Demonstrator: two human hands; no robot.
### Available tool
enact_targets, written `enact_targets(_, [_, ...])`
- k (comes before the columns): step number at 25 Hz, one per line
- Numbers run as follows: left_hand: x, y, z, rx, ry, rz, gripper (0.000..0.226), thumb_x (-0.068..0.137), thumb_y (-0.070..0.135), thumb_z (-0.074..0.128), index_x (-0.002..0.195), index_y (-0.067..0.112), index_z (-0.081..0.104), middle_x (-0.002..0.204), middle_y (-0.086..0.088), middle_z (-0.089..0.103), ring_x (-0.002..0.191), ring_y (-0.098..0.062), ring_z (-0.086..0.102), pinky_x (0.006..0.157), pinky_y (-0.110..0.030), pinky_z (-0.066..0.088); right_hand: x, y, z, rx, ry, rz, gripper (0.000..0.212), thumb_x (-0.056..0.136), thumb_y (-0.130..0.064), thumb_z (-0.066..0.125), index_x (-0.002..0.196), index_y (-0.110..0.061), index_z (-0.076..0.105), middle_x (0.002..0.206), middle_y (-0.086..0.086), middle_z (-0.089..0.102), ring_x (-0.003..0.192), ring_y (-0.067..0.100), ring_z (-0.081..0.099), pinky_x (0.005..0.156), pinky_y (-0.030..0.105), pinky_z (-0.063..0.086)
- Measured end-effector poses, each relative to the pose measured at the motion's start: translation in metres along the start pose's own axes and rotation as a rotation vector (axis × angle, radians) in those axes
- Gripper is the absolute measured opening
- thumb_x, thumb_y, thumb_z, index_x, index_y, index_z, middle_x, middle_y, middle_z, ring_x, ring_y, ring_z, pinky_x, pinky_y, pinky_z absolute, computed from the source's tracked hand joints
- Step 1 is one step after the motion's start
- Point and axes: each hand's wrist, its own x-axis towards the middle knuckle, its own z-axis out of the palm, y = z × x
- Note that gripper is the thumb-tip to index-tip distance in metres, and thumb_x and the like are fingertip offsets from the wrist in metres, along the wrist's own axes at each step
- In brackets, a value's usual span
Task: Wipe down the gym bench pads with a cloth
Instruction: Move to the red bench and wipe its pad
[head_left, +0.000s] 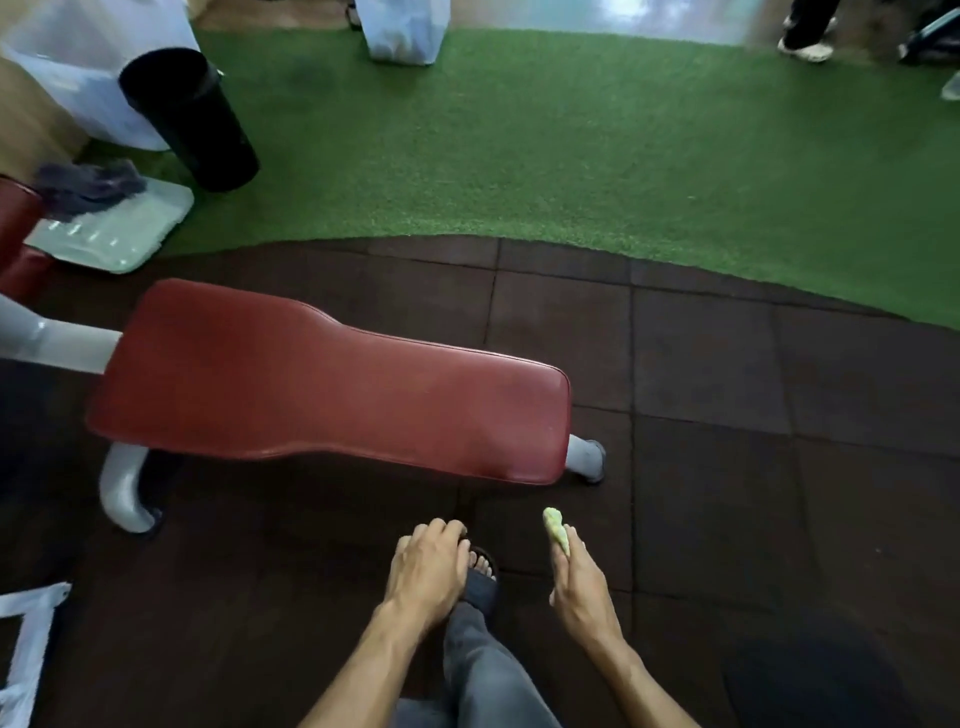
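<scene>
Nearest, the right hand (581, 582) pinches a small green cloth (557, 527) at its fingertips, while the left hand (423, 566) hangs loosely curled, holding nothing. Beyond them lies the red bench pad (322, 384), apart from both hands. Wiping well probably means opening the wad flat and stroking lengthwise.

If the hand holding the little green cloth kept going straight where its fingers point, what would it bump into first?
Probably the red bench pad, near its narrow end. The right hand pinches the green cloth and points up and slightly left, with only dark floor mat between. Depth is unclear, so it might pass just beside that end.
</scene>
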Motion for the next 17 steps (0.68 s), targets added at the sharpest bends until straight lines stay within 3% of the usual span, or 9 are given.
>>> enact_targets(3, [0.068, -0.031, 0.01, 0.022, 0.03, 0.038, 0.034, 0.102, 0.037, 0.039, 0.128, 0.025, 0.057, 0.123, 0.003, 0.062, 0.116, -0.021, 0.057, 0.101, -0.036, 0.041, 0.061, 0.009, 0.038, 0.055, 0.008, 0.055, 0.049, 0.102, -0.042, 0.033, 0.147, -0.024, 0.037, 0.14, -0.006, 0.048, 0.122, 0.017, 0.049, 0.092, 0.012, 0.045])
enact_targets(5, [0.112, -0.051, 0.018, 0.018, 0.106, 0.07, 0.03, 0.1, 0.033, 0.046, 0.123, 0.021, 0.062, 0.116, 0.0, 0.066, 0.109, -0.025, 0.061, 0.096, -0.04, 0.044, 0.1, 0.015, 0.06, 0.057, 0.027, 0.03, 0.052, 0.096, -0.055, 0.029, 0.143, -0.036, 0.039, 0.136, -0.009, 0.054, 0.106, 0.014, 0.047, 0.103, 0.038, 0.048])
enact_targets(6, [0.138, -0.062, 0.022, 0.016, 0.142, 0.085, 0.029, 0.099, 0.032, 0.049, 0.12, 0.02, 0.063, 0.113, -0.002, 0.067, 0.105, -0.027, 0.062, 0.094, -0.042, 0.046, 0.121, 0.016, 0.069, 0.063, 0.057, 0.027, 0.05, 0.097, -0.054, 0.029, 0.144, -0.036, 0.039, 0.14, -0.008, 0.054, 0.11, 0.015, 0.05, 0.106, 0.047, 0.045])
enact_targets(7, [0.167, -0.071, 0.026, 0.013, 0.171, 0.104, 0.028, 0.098, 0.031, 0.051, 0.119, 0.019, 0.064, 0.111, -0.003, 0.067, 0.104, -0.029, 0.063, 0.093, -0.043, 0.046, 0.145, 0.011, 0.077, 0.076, 0.09, 0.015, 0.049, 0.101, -0.047, 0.031, 0.147, -0.032, 0.038, 0.146, -0.005, 0.05, 0.123, 0.019, 0.051, 0.111, 0.047, 0.04])
enact_targets(9, [0.219, -0.092, 0.034, 0.023, 0.233, 0.153, 0.028, 0.097, 0.028, 0.053, 0.119, 0.016, 0.065, 0.116, -0.006, 0.066, 0.109, -0.03, 0.061, 0.094, -0.044, 0.046, 0.196, 0.005, 0.087, 0.065, 0.209, 0.001, 0.048, 0.105, -0.031, 0.034, 0.152, -0.019, 0.034, 0.157, 0.004, 0.037, 0.146, 0.022, 0.032, 0.12, 0.034, 0.025])
enact_targets(11, [0.265, -0.114, 0.038, 0.051, 0.341, 0.201, 0.033, 0.096, 0.026, 0.055, 0.125, 0.013, 0.063, 0.131, -0.014, 0.06, 0.125, -0.033, 0.055, 0.101, -0.046, 0.044, 0.248, 0.001, 0.095, 0.012, 0.331, -0.024, 0.051, 0.106, -0.028, 0.032, 0.154, -0.014, 0.026, 0.162, 0.006, 0.025, 0.152, 0.021, 0.015, 0.12, 0.026, 0.014])
enact_targets(15, [0.341, -0.162, 0.046, 0.152, 0.428, 0.223, 0.053, 0.1, 0.033, 0.047, 0.148, 0.012, 0.042, 0.159, -0.019, 0.03, 0.149, -0.034, 0.026, 0.118, -0.051, 0.025, 0.34, -0.019, 0.154, -0.249, 0.48, -0.156, 0.057, 0.104, -0.036, 0.017, 0.156, -0.012, 0.019, 0.163, 0.011, 0.018, 0.152, 0.029, 0.008, 0.123, 0.05, 0.01])
enact_targets(17, [0.362, -0.181, 0.055, 0.169, 0.45, 0.21, 0.06, 0.101, 0.04, 0.037, 0.155, 0.015, 0.029, 0.165, -0.016, 0.016, 0.153, -0.031, 0.015, 0.122, -0.051, 0.015, 0.348, -0.029, 0.204, -0.392, 0.502, -0.207, 0.061, 0.102, -0.042, 0.015, 0.157, -0.016, 0.014, 0.166, 0.007, 0.006, 0.153, 0.027, -0.002, 0.124, 0.05, 0.004])
